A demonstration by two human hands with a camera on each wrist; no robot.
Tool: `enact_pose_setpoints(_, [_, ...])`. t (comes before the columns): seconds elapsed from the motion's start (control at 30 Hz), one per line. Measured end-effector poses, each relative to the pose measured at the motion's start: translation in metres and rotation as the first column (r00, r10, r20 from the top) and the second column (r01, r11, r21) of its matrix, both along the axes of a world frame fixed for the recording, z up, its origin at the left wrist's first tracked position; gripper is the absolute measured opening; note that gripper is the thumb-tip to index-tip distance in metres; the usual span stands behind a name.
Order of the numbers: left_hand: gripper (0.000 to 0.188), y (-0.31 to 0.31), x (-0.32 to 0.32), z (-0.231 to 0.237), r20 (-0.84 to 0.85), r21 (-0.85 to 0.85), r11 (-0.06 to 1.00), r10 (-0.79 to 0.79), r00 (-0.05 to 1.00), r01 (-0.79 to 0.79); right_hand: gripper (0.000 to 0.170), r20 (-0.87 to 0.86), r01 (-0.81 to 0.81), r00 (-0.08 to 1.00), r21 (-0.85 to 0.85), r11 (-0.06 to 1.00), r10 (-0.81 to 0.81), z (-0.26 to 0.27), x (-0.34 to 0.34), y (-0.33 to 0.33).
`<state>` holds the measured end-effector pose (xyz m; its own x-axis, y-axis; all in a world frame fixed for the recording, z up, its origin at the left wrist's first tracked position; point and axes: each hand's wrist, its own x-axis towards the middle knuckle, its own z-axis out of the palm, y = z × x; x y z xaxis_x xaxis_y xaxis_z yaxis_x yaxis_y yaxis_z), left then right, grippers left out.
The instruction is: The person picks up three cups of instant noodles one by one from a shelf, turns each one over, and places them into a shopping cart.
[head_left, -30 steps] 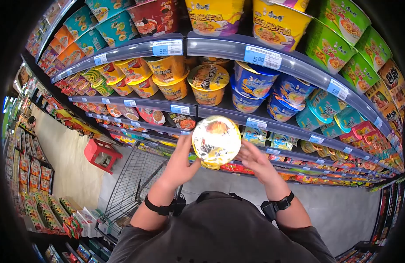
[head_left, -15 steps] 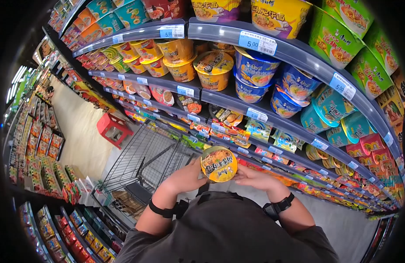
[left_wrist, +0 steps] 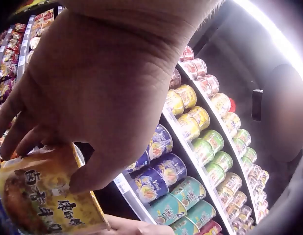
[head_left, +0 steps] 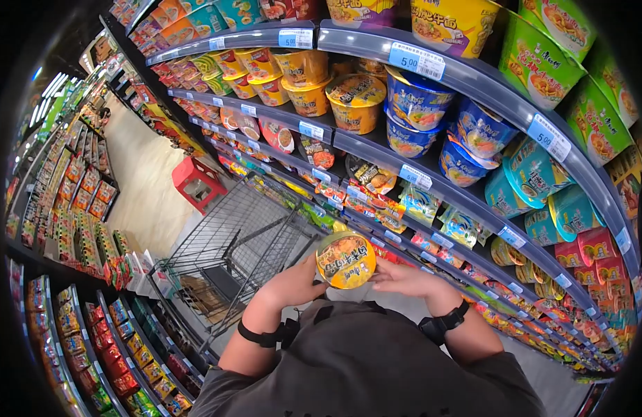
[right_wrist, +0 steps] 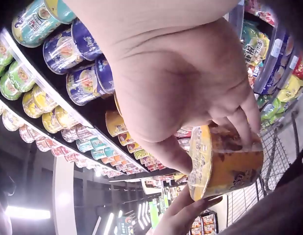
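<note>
An orange-yellow instant noodle cup (head_left: 346,260) is held in front of the chest between both hands, its printed lid facing up toward the head camera. The left hand (head_left: 293,283) grips its left side; in the left wrist view the thumb lies along the lid's edge. From the other side the right hand (head_left: 409,281) holds the cup. Its thumb is at the lid rim and its fingers curl round the wall of the cup (right_wrist: 234,159) in the right wrist view. The cup's underside is hidden in the head view.
Shelves ahead hold orange noodle cups (head_left: 356,104), blue cups (head_left: 418,104) and green tubs (head_left: 543,66) above price labels. A wire shopping cart (head_left: 231,243) stands to the left, with a red stool (head_left: 198,184) beyond it. More snack shelves (head_left: 119,347) are at lower left.
The cup has come down toward the chest, and its lid shows its print instead of bright glare. The head view has swung, with more of the cart and aisle showing on the left.
</note>
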<state>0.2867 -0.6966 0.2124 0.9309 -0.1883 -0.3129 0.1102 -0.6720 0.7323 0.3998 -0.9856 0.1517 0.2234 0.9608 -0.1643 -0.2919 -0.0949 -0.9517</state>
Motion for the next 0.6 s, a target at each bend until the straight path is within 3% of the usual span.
enact_pose_setpoints(0.27, [0.078,-0.002,0.020,0.034,0.049,0.031,1.000,0.000,0.999,-0.002,0.091,0.079,0.030,0.996,0.059,0.998,-0.035,0.039,0.012,-0.005])
enact_pose_setpoints(0.33, [0.078,0.002,0.030,0.043,0.252,0.009,1.000,0.004,0.968,-0.007,0.095,0.231,0.107,0.967,0.001,0.994,-0.105,0.059,0.017,-0.007])
enact_pose_setpoints(0.37, [0.077,0.003,0.036,0.049,0.336,-0.020,1.000,0.006,0.942,0.001,0.095,0.229,0.117,0.967,0.001,0.993,-0.115,0.068,0.020,-0.006])
enact_pose_setpoints(0.53, [0.074,0.013,0.068,0.082,0.492,-0.102,0.994,0.084,0.866,-0.038,0.095,0.283,0.241,0.909,0.237,0.941,-0.304,0.107,0.041,0.001])
enact_pose_setpoints(0.6, [0.075,0.022,0.083,0.085,0.615,-0.115,0.992,0.107,0.781,-0.046,0.095,0.227,0.279,0.910,0.284,0.917,-0.347,0.116,0.048,0.008])
